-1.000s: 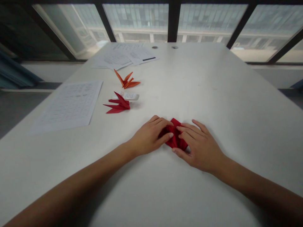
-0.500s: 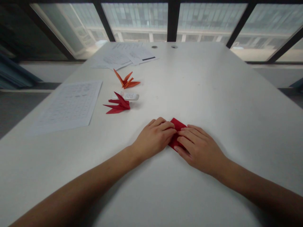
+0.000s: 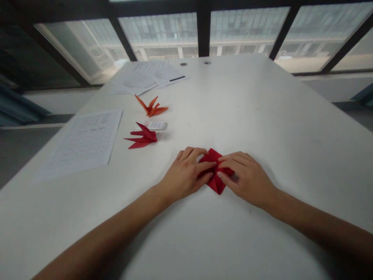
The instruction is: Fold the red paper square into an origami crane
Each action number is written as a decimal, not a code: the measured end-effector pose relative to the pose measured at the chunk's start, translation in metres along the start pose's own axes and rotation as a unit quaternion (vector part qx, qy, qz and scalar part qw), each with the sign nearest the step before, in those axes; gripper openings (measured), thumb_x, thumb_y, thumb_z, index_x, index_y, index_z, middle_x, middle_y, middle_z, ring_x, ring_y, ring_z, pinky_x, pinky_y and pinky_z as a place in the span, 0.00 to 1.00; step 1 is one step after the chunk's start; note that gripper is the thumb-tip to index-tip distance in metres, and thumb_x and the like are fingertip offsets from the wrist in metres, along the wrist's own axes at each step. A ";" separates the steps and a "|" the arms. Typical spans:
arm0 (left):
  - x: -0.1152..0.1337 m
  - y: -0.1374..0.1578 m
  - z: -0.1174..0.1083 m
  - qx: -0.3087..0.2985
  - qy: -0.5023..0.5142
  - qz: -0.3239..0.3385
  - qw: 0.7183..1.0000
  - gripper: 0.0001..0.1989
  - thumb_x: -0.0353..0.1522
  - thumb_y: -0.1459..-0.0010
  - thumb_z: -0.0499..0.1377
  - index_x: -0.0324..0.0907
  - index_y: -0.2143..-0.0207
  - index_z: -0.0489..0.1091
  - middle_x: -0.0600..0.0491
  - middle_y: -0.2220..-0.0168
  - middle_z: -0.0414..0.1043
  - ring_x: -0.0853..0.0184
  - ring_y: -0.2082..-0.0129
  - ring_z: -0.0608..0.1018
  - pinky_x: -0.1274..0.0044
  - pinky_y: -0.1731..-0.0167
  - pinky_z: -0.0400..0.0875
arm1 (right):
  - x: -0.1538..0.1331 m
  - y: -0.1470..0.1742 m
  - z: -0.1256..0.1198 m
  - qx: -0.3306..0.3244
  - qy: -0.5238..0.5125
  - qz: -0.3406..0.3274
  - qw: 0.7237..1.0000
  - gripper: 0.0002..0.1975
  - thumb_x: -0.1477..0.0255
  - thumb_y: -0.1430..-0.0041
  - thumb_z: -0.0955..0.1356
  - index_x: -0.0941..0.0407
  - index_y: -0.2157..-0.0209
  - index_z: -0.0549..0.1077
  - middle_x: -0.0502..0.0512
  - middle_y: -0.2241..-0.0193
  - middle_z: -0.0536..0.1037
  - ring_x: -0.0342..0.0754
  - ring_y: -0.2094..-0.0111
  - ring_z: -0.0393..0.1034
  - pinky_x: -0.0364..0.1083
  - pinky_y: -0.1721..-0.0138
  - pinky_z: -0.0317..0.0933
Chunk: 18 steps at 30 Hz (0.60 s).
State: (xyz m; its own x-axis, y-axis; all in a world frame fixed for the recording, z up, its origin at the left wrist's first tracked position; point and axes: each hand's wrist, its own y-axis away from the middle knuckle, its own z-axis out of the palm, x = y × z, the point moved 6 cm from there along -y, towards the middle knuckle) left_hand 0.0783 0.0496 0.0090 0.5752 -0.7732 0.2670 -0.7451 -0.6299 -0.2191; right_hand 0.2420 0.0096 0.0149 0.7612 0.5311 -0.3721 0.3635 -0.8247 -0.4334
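Note:
A folded piece of red origami paper (image 3: 217, 182) lies on the white table between my hands, one corner pointing toward me and creases running to its middle. My left hand (image 3: 186, 171) grips its left side, thumb and fingers curled about the edge. From the right, my right hand (image 3: 247, 177) pinches the paper's right part, its thumb near the centre. The fingers hide part of both sides. Farther left stand a red folded paper crane (image 3: 145, 137) and, behind it, an orange folded paper crane (image 3: 151, 109).
A white remote control (image 3: 157, 125) lies just behind the red crane. A printed sheet (image 3: 83, 140) rests at the table's left, and several papers (image 3: 140, 79) overlap at the far left. Two round holes are in the table (image 3: 279, 136) near the window.
The red paper now shows more of its surface, with a creased corner visible toward me. My fingers have shifted to its two sides. The camera view has tilted slightly up.

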 end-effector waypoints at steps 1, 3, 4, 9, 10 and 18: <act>-0.001 0.000 0.000 0.005 0.005 -0.010 1.000 0.17 0.39 0.33 0.59 0.53 0.43 0.74 0.47 0.40 0.67 0.53 0.44 0.69 0.58 0.44 0.67 | 0.007 -0.001 -0.001 0.015 0.002 0.028 0.999 0.08 0.69 0.36 0.72 0.55 0.57 0.77 0.57 0.55 0.83 0.56 0.53 0.75 0.57 0.48 0.67; -0.005 -0.001 0.000 0.018 0.020 -0.042 0.999 0.28 0.40 0.36 0.62 0.50 0.35 0.65 0.44 0.39 0.66 0.51 0.43 0.69 0.57 0.43 0.67 | 0.017 -0.003 0.000 0.026 0.016 0.072 0.997 0.17 0.66 0.40 0.75 0.56 0.52 0.76 0.59 0.53 0.81 0.59 0.50 0.72 0.60 0.47 0.66; -0.007 -0.001 0.001 0.024 0.029 -0.060 0.997 0.35 0.41 0.37 0.64 0.48 0.31 0.58 0.42 0.40 0.66 0.50 0.42 0.69 0.56 0.43 0.66 | 0.021 -0.004 0.002 0.019 0.024 0.085 0.996 0.20 0.64 0.41 0.76 0.56 0.49 0.75 0.60 0.52 0.81 0.61 0.49 0.71 0.60 0.46 0.65; -0.014 -0.003 0.006 0.010 0.070 -0.096 0.993 0.47 0.41 0.41 0.67 0.46 0.28 0.45 0.45 0.43 0.72 0.49 0.43 0.69 0.54 0.42 0.65 | 0.025 -0.003 0.010 -0.038 0.039 0.097 0.994 0.21 0.61 0.40 0.74 0.51 0.47 0.76 0.59 0.51 0.79 0.61 0.48 0.69 0.62 0.47 0.62; -0.014 -0.003 0.007 0.009 0.075 -0.099 0.992 0.47 0.41 0.41 0.67 0.46 0.28 0.44 0.46 0.42 0.72 0.50 0.43 0.69 0.55 0.42 0.64 | 0.026 -0.002 0.011 -0.041 0.037 0.100 0.994 0.20 0.61 0.40 0.74 0.50 0.47 0.76 0.58 0.51 0.78 0.60 0.48 0.69 0.62 0.47 0.62; -0.006 0.000 0.007 -0.010 0.023 -0.069 0.997 0.40 0.42 0.36 0.62 0.45 0.29 0.48 0.43 0.35 0.67 0.48 0.40 0.68 0.55 0.42 0.62 | 0.033 -0.002 0.010 -0.030 0.010 0.141 0.990 0.25 0.62 0.49 0.79 0.48 0.49 0.77 0.59 0.47 0.72 0.64 0.44 0.65 0.64 0.44 0.58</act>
State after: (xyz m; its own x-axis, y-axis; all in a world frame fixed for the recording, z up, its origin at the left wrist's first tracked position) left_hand 0.0769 0.0540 0.0007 0.6564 -0.6753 0.3365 -0.6671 -0.7278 -0.1593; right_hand 0.2606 0.0308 -0.0043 0.8475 0.2748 -0.4542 0.1658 -0.9498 -0.2653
